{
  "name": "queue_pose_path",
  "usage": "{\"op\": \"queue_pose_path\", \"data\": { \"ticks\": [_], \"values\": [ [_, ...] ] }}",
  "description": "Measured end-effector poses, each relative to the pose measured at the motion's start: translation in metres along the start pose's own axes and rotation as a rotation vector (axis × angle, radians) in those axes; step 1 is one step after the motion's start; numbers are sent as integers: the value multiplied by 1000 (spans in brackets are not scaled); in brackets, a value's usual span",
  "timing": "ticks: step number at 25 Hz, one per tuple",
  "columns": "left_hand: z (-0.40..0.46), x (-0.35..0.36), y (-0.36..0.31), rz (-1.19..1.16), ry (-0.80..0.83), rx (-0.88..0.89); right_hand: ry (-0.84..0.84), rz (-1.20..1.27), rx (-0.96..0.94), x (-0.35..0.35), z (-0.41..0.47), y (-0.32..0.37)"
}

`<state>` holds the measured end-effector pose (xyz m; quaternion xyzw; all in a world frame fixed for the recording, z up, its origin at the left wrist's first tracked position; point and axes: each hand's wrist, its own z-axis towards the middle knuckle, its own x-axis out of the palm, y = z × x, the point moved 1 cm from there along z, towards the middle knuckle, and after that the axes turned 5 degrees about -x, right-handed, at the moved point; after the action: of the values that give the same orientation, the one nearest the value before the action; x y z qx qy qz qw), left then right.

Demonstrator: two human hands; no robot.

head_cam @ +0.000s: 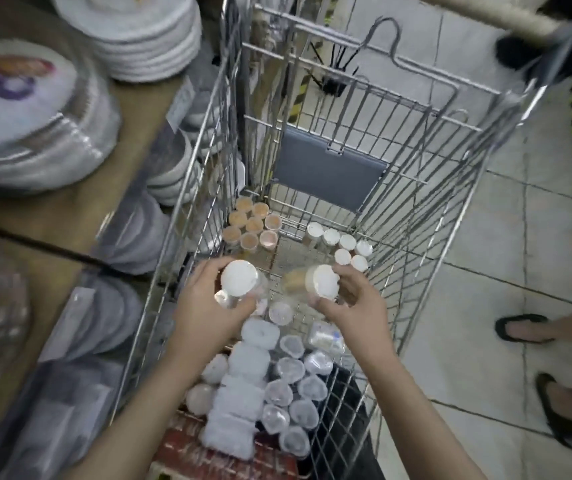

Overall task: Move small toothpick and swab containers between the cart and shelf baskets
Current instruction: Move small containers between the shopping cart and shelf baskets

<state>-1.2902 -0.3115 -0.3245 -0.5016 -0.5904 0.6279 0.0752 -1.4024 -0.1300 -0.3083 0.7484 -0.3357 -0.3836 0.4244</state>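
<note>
I look down into a wire shopping cart [412, 216]. My left hand [204, 303] grips a clear round container with a white lid [239, 277]. My right hand [353, 299] holds a second white-lidded container [322, 280], tilted on its side. Both are above the cart's middle. At the far left of the cart floor stand several orange-topped toothpick jars [251, 225]. Several small white-lidded jars [345, 245] stand at the far right. Near me lie several clear swab containers [291, 393] and white wrapped packs [243, 386].
A wooden shelf [69, 216] on the left carries stacks of white plates [142, 32] and wrapped disposable plates [31, 119]. A grey flap [329, 168] hangs at the cart's far end. Another person's feet in sandals [534, 329] stand on the tiled floor at right.
</note>
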Motion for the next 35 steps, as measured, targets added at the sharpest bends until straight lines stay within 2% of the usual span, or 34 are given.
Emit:
{"op": "queue_pose_path", "data": {
  "ticks": [4, 8, 14, 18, 27, 35],
  "values": [
    [-63, -44, -41, -85, -97, 5, 1, 91, -101, -18, -63, 45],
    [-129, -75, -72, -259, -194, -10, 117, 129, -212, -33, -109, 73],
    [-256, -94, -101, -384, -439, -53, 388, 188, -346, -57, -180, 83],
    [-350, -99, -100, -478, -650, -119, 640, 203, -395, -57, -238, 85],
    [-540, -133, -75, -533, -1087, -252, 1151, 113, -489, -5, -374, 96],
    [-686, -173, -39, -527, -1401, -355, 1461, 69, -518, 82, -517, 87]
  ]
}}
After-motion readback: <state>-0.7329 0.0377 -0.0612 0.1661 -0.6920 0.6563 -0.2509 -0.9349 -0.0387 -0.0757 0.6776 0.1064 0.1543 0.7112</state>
